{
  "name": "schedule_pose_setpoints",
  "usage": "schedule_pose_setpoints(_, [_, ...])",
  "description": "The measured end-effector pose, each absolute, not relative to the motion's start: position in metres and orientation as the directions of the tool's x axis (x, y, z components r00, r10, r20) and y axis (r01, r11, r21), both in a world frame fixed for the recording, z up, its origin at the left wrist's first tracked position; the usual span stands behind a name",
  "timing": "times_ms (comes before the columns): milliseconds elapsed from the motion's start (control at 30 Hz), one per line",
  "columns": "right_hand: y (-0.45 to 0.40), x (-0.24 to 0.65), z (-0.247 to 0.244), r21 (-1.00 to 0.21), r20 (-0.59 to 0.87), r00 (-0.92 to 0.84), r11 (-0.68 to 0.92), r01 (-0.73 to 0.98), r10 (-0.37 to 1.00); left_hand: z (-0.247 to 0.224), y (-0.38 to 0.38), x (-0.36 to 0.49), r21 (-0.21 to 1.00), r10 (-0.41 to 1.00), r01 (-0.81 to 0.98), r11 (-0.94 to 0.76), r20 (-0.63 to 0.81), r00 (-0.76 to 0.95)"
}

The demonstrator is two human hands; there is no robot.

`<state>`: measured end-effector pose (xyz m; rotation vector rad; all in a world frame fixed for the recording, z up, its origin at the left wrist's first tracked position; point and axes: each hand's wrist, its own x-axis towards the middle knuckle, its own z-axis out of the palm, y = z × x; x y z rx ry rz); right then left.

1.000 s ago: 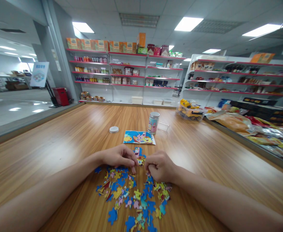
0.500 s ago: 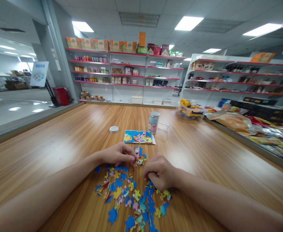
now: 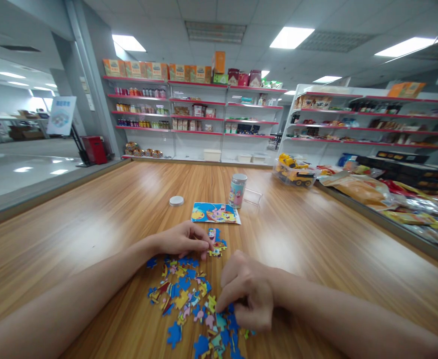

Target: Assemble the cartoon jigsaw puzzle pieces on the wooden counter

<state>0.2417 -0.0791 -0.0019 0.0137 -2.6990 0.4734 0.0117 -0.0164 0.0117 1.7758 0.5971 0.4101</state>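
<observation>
One broad wood-grained bench (image 3: 316,229) was taken up, at its near middle, by a wide scatter of loose jigsaw pieces (image 3: 181,299), mostly blue, with yellow, pink and teal among them. Over these the two hands were placed. The left hand (image 3: 183,240) was held with its fingers curled and its thumb and fingertips brought to the left edge of a joined section; whether that edge was pinched or merely touched could not be told. The right hand (image 3: 247,289) was bent low over the right side of the scatter, forefinger pointed down among the pieces, the other fingers folded; whether a piece was gripped could not be made out. Beyond them a printed picture sheet (image 3: 211,213) was laid flat, with a printed canister (image 3: 236,192) stood upright at its far right corner. Smaller again was the joined section (image 3: 217,244), set between sheet and scatter; only a few pieces appeared to have been fitted, and most were judged to be left. Smallest, a round lid (image 3: 176,201) was left beyond the sheet's left end.

Compared with half a second earlier, the right hand had been drawn nearer the wearer and its forefinger extended, while the left hand was scarcely shifted.
</observation>
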Motion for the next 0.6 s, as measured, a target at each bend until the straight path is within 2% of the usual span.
schedule_pose_setpoints(100, [-0.077, 0.243, -0.005, -0.346, 0.376, -0.924, 0.936, -0.067, 0.073, 0.012, -0.017, 0.012, 0.957, 0.588, 0.194, -0.217, -0.03, 0.808])
schedule_pose_setpoints(233, [-0.078, 0.241, -0.001, -0.397, 0.496, -0.864, 0.908, -0.138, 0.085, 0.013, -0.017, 0.012, 0.957, 0.586, 0.193, -0.218, -0.03, 0.81])
schedule_pose_setpoints(333, [-0.078, 0.242, 0.005, -0.547, 0.515, -0.815, 0.834, -0.073, 0.267, 0.014, -0.018, 0.012, 0.953, 0.581, 0.199, -0.227, -0.032, 0.814])
schedule_pose_setpoints(400, [-0.075, 0.245, 0.008, -0.746, 0.395, -0.784, 0.665, 0.031, 0.48, 0.014, -0.018, 0.012, 0.951, 0.578, 0.203, -0.235, -0.031, 0.815])
schedule_pose_setpoints(467, [-0.07, 0.248, 0.01, -0.909, 0.207, -0.743, 0.406, 0.095, 0.636, 0.014, -0.018, 0.011, 0.949, 0.574, 0.203, -0.24, -0.03, 0.818])
schedule_pose_setpoints(533, [-0.067, 0.25, 0.011, -0.973, 0.062, -0.739, 0.206, 0.105, 0.671, 0.014, -0.018, 0.011, 0.948, 0.57, 0.205, -0.242, -0.031, 0.821])
schedule_pose_setpoints(600, [-0.066, 0.251, 0.013, -0.987, -0.007, -0.781, 0.119, 0.104, 0.624, 0.015, -0.018, 0.011, 0.948, 0.57, 0.206, -0.242, -0.033, 0.821])
